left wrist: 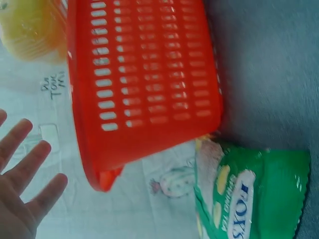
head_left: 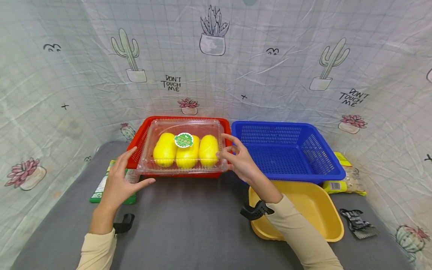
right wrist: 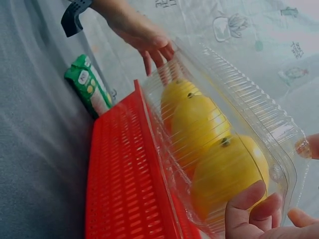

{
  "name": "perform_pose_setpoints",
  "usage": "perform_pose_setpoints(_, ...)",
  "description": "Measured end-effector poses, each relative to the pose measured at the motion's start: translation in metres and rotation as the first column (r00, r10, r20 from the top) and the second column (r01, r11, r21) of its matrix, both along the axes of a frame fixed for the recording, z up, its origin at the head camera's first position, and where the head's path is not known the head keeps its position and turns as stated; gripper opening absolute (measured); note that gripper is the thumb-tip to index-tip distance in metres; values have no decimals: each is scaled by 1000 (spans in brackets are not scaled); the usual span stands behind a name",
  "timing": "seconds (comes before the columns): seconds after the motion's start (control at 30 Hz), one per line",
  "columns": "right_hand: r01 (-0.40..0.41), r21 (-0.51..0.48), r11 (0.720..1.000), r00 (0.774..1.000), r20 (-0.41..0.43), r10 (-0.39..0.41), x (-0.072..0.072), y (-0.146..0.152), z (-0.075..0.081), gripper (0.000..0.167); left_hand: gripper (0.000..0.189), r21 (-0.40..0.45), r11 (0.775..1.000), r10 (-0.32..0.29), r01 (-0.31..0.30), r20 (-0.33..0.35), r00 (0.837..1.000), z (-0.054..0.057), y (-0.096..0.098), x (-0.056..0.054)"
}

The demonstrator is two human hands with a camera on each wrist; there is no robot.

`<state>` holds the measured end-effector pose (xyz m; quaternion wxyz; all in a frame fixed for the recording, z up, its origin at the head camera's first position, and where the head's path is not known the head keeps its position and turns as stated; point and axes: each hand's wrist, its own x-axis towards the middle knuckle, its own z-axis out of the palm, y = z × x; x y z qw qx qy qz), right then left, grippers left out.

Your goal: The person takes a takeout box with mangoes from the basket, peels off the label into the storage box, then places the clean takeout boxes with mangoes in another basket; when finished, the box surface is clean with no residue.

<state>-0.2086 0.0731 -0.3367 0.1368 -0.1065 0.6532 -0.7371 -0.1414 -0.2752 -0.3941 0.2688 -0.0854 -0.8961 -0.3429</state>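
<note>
A clear plastic clamshell box (head_left: 185, 170) with three yellow oval fruits (head_left: 164, 148) and a green-and-white round label (head_left: 183, 140) sits tilted over the red basket (head_left: 137, 140). My right hand (head_left: 240, 159) holds the box's right end, with bent fingertips at its edge and side. In the right wrist view the fruits (right wrist: 227, 172) show through the ribbed plastic wall. My left hand (head_left: 119, 183) is at the box's left front corner, fingers spread and thumb pointing right. The left wrist view shows those fingers (left wrist: 31, 167) with nothing between them, beside the basket's slotted wall (left wrist: 144, 74).
A blue basket (head_left: 276, 157) adjoins the red one on the right, with a yellow tub (head_left: 308, 200) in front of it. Green packet (head_left: 129, 198) lies left of the red basket. A yellow packet (head_left: 347, 182) and a black packet (head_left: 357, 221) lie at the right.
</note>
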Motion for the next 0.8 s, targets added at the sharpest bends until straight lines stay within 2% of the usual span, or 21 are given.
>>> perform_pose_setpoints(0.47, -15, 72, 997, 1000, -19, 17, 10, 7, -4, 64, 103, -26, 998, -49, 50, 12, 999, 3, 10, 5)
perform_pose_setpoints(0.6, -27, 72, 997, 999, -17, 28, 14, 9, -5, 65, 100, -28, 998, -58, 58, 12, 998, 4, 12, 10)
perform_pose_setpoints(0.8, -43, 84, 996, 998, -31, 45, 19, 13, -3, 66, 97, -49, 997, -66, 65, -24, 998, 7, 15, 19)
